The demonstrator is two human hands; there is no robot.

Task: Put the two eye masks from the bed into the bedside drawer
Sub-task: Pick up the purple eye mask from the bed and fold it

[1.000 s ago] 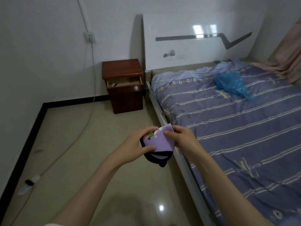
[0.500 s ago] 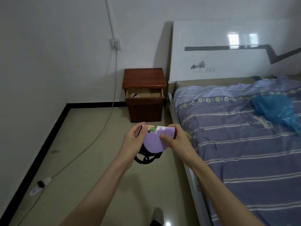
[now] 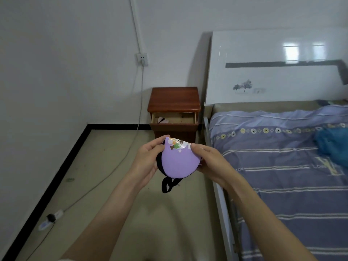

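Note:
A purple eye mask (image 3: 178, 162) with a cartoon print and a black strap hanging below is held folded between my left hand (image 3: 146, 162) and my right hand (image 3: 209, 162), above the floor beside the bed. Ahead stands the brown bedside table (image 3: 174, 97) with its top drawer (image 3: 174, 118) pulled open; a pale pinkish item (image 3: 162, 120) lies at the drawer's left side, and I cannot tell what it is. The bed (image 3: 282, 166) with a striped purple sheet lies to the right.
A blue plastic bag (image 3: 333, 146) lies on the bed at the right edge. A cable (image 3: 140, 102) runs from a wall socket (image 3: 142, 58) down across the floor to a power strip (image 3: 49, 219) at the lower left. A white headboard (image 3: 273, 66) stands behind the bed.
The view has turned left and moved closer to the bedside table. Both hands keep hold of the folded purple mask, and its strap now hangs lower.

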